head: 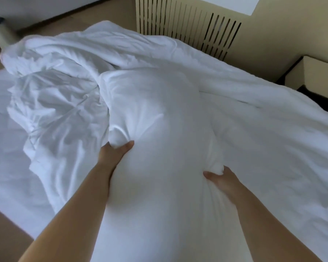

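Observation:
A white duvet (pixel 151 114) lies across the bed, rumpled and bunched at the far left and smoother on the right. Its middle part rises as a puffed fold between my two hands. My left hand (pixel 115 151) grips a bunch of the fabric on the fold's left side, thumb on top and fingers tucked under the cloth. My right hand (pixel 221 178) grips another bunch on the fold's right side, lower in the picture. The fingertips of both hands are hidden in the fabric.
A white sheet (pixel 6 140) covers the mattress at the left. A slatted radiator cover (pixel 187 21) stands against the far wall. A cream bedside unit (pixel 316 74) is at the right, and a pale cylindrical object (pixel 0 33) stands at the far left on the floor.

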Tool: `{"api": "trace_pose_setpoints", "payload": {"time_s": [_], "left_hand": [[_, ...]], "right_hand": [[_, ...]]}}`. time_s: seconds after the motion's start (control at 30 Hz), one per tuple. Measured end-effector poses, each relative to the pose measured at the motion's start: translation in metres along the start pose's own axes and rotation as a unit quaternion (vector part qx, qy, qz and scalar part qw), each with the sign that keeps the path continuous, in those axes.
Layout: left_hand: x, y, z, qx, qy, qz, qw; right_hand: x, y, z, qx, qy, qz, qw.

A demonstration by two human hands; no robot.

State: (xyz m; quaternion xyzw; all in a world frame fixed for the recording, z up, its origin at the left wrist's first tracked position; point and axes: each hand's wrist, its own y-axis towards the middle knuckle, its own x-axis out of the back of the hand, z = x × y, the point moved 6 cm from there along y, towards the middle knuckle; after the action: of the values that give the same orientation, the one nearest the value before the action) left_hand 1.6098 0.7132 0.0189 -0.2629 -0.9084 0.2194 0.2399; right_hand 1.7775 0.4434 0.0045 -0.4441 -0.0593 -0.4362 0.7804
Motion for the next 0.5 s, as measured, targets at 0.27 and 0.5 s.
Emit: {"api": "trace_pose_setpoints", "payload": {"time_s": [0.27,0.5], "left_hand": [[0.010,-0.056,0.001,-0.108,0.070,-0.049,0.990],[0.031,-0.140,0.029,-0.143,0.096,-0.096,0.980]], "right_hand": [[0.005,-0.052,-0.039,0.014,0.038,-0.023,0.999],[0.024,-0.114,-0.080,0.083,0.061,-0.020,0.994]]}}
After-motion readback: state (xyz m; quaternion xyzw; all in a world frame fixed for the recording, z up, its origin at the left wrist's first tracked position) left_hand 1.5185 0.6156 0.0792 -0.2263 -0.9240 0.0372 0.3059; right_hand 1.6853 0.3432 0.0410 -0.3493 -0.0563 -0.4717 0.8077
